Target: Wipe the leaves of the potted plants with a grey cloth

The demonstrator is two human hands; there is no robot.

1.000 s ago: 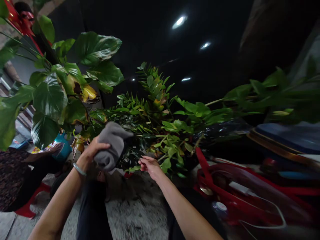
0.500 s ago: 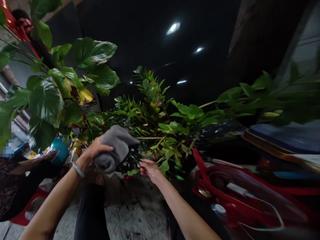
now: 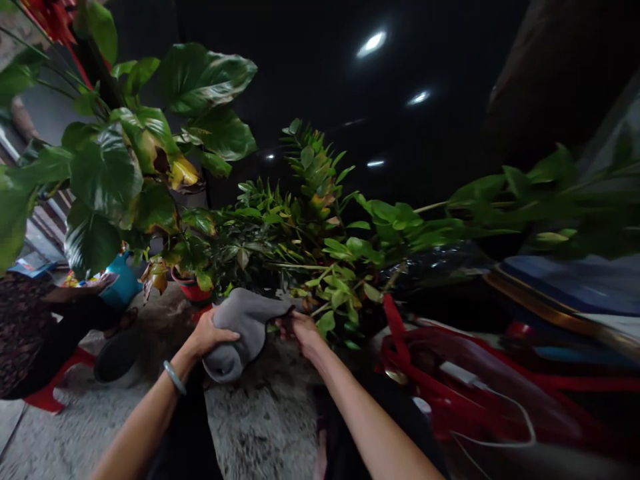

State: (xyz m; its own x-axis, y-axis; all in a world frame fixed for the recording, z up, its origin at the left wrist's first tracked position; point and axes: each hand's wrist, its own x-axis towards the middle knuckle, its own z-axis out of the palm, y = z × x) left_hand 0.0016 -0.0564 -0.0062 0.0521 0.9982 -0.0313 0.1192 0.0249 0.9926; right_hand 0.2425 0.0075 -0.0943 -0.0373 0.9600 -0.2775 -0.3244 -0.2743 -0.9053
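Note:
A soft grey cloth (image 3: 243,330), partly rolled with a dark edge, is in my left hand (image 3: 213,333), thumb on top and the other fingers behind it. Its pointed corner stretches to the right, where the closed fingers of my right hand (image 3: 301,332) meet it and appear to pinch it. The fingertips of that hand are in shadow. Both hands are held above the rough grey floor (image 3: 265,427), just in front of low green plants (image 3: 345,267).
A large-leaved plant (image 3: 105,173) rises at the left, near a red pot (image 3: 193,287). Beyond it, a person (image 3: 25,333) sits on a red stool (image 3: 50,393) by a dark bucket (image 3: 117,363). To the right stands a red-trimmed clear bag (image 3: 465,380) with a white cable.
The cloth has come down, and its corner has reached my right hand, which was apart from it before. The view has shifted slightly, moving the plants rightward.

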